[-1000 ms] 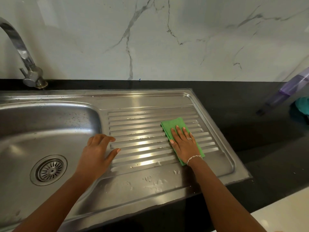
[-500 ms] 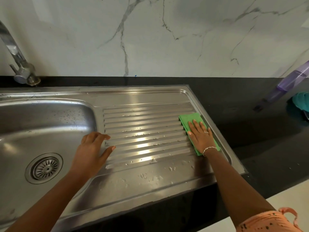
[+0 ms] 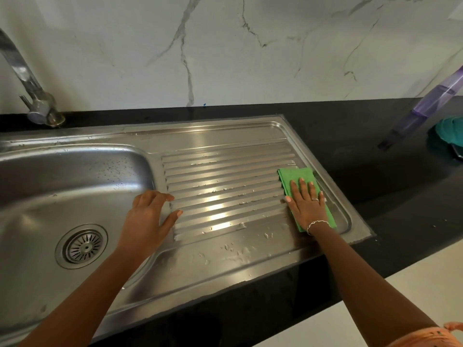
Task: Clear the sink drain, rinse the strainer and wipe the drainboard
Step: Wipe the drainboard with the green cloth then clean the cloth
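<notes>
Green cloth (image 3: pixel 295 179) folded flat, steel drainboard (image 3: pixel 225 156) wet

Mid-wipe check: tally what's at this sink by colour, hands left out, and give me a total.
Green: 1, the cloth under the right hand
Purple: 1, a translucent object at far right
Teal: 1, an item cut off by the right edge
Steel: 3, the tap, the strainer, the sink with drainboard
Total: 6
</notes>
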Demonstrator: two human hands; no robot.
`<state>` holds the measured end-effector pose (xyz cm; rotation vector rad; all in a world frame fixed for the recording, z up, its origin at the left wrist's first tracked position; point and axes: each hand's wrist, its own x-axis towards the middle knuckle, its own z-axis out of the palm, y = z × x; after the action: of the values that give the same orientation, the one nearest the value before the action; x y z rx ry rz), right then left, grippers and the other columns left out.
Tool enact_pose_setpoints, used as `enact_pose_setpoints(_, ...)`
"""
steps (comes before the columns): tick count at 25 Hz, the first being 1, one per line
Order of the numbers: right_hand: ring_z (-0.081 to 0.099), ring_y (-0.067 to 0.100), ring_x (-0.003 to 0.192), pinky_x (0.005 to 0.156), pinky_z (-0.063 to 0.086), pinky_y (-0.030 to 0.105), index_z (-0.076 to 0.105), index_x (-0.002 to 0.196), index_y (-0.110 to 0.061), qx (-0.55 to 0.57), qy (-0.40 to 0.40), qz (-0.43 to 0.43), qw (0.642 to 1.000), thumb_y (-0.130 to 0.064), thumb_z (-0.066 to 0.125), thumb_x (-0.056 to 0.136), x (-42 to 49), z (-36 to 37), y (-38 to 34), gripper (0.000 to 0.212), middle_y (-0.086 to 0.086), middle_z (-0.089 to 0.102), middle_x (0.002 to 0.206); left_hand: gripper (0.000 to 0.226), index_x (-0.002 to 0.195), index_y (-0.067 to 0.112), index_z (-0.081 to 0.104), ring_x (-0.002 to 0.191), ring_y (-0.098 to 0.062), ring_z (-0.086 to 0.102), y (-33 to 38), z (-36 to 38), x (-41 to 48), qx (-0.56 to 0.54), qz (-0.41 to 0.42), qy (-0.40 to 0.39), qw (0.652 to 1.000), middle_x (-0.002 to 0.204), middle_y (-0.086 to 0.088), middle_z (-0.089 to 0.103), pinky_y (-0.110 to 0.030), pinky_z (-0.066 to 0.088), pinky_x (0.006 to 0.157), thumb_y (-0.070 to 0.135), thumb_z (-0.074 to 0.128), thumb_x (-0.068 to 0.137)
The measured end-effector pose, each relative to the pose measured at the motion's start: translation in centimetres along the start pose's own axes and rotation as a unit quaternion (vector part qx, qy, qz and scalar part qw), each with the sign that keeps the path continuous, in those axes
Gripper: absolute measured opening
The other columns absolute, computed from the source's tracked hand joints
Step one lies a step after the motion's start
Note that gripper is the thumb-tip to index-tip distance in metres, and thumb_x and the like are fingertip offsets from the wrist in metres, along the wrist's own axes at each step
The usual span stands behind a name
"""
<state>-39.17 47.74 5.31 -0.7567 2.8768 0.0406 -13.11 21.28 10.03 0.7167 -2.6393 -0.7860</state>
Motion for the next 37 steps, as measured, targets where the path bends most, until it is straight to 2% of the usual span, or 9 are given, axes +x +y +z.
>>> enact_pose_setpoints(11, -0.007, 0.031, 0.144, 0.116, -0.002, 0.050, -0.010, 0.146, -0.020, -0.017, 0.008, -0.023, 1.000, -0.048, 0.015, 0.096, -3.7, 0.9, -8.1, 0.062, 0.010, -0.009, 0.157, 0.033, 0.109, 0.006, 0.060, 0.108, -0.036, 0.050, -1.7, -1.0, 0.1, -0.019, 0.033, -0.009, 0.999, 0.111, -0.020, 0.059, -0.043, 0.044, 0.087, 0.022, 0.066, 0.081)
enact_pose_setpoints(13, -0.008, 0.031, 0.144, 0.116, -0.002, 0.050, -0.010, 0.146, -0.020, -0.013, 0.012, -0.032, 0.999, -0.057, -0.004, 0.088, -4.5, 0.9, -9.8, 0.068, 0.010, -0.009, 0.157, 0.033, 0.108, 0.006, 0.061, 0.107, -0.036, 0.051, -2.3, -1.3, 0.0, -0.022, 0.037, -0.009, 0.999, 0.109, -0.020, 0.059, -0.042, 0.045, 0.085, 0.022, 0.067, 0.080)
enact_pose_setpoints(15, -0.008, 0.031, 0.144, 0.116, -0.001, 0.050, -0.011, 0.145, -0.020, -0.009, 0.017, -0.047, 0.999, -0.066, -0.033, 0.064, -5.2, 0.9, -11.4, 0.096, 0.011, -0.009, 0.157, 0.033, 0.108, 0.006, 0.061, 0.106, -0.036, 0.051, -2.8, -1.6, -0.1, -0.025, 0.040, -0.009, 0.999, 0.108, -0.019, 0.059, -0.041, 0.045, 0.084, 0.022, 0.067, 0.080)
enact_pose_setpoints(18, -0.009, 0.032, 0.144, 0.116, -0.003, 0.049, -0.013, 0.145, -0.021, 0.003, 0.014, -0.060, 0.998, -0.068, -0.044, 0.050, -6.5, 1.4, -14.1, 0.111, 0.011, -0.011, 0.157, 0.033, 0.108, 0.006, 0.061, 0.105, -0.036, 0.051, -3.8, -2.3, -0.4, -0.027, 0.041, -0.009, 0.999, 0.108, -0.019, 0.060, -0.041, 0.045, 0.084, 0.022, 0.067, 0.080)
enact_pose_setpoints(21, -0.010, 0.032, 0.144, 0.116, -0.004, 0.050, -0.012, 0.145, -0.021, 0.009, 0.010, -0.074, 0.997, -0.066, -0.033, 0.064, -7.6, 1.6, -17.2, 0.095, 0.011, -0.011, 0.157, 0.033, 0.107, 0.006, 0.062, 0.106, -0.036, 0.051, -4.7, -3.0, -0.7, -0.025, 0.035, -0.007, 0.999, 0.107, -0.019, 0.060, -0.044, 0.045, 0.085, 0.022, 0.068, 0.080)
enact_pose_setpoints(23, -0.011, 0.032, 0.144, 0.115, -0.006, 0.050, -0.012, 0.145, -0.021, 0.008, 0.006, -0.086, 0.996, -0.059, -0.006, 0.087, -8.4, 2.0, -18.9, 0.070, 0.011, -0.012, 0.157, 0.033, 0.108, 0.007, 0.061, 0.107, -0.035, 0.050, -5.0, -3.4, -0.8, -0.028, 0.034, -0.007, 0.999, 0.109, -0.018, 0.059, -0.044, 0.045, 0.086, 0.023, 0.067, 0.080)
enact_pose_setpoints(25, -0.013, 0.033, 0.143, 0.115, -0.009, 0.050, -0.014, 0.144, -0.020, 0.006, 0.001, -0.102, 0.995, -0.053, 0.012, 0.094, -9.2, 2.4, -20.9, 0.065, 0.012, -0.013, 0.156, 0.034, 0.110, 0.008, 0.061, 0.109, -0.034, 0.049, -5.5, -3.8, -1.1, -0.029, 0.028, -0.009, 0.999, 0.111, -0.017, 0.059, -0.044, 0.044, 0.087, 0.025, 0.066, 0.081)
enact_pose_setpoints(31, -0.017, 0.036, 0.142, 0.113, -0.013, 0.052, -0.009, 0.146, -0.019, 0.013, -0.006, -0.138, 0.990, -0.050, 0.020, 0.095, -11.4, 2.9, -25.4, 0.066, 0.013, -0.015, 0.155, 0.034, 0.110, 0.008, 0.061, 0.109, -0.034, 0.049, -6.1, -4.7, -1.5, -0.025, 0.024, -0.006, 0.999, 0.111, -0.016, 0.058, -0.044, 0.044, 0.088, 0.026, 0.066, 0.081)
enact_pose_setpoints(37, -0.015, 0.034, 0.143, 0.114, -0.012, 0.051, -0.003, 0.147, -0.019, 0.005, -0.030, -0.215, 0.976, -0.045, 0.027, 0.096, -12.3, 2.7, -26.4, 0.064, 0.011, -0.013, 0.156, 0.034, 0.110, 0.007, 0.061, 0.109, -0.035, 0.049, -6.2, -5.0, -1.8, -0.020, 0.029, -0.007, 0.999, 0.111, -0.018, 0.058, -0.044, 0.043, 0.088, 0.024, 0.066, 0.081)
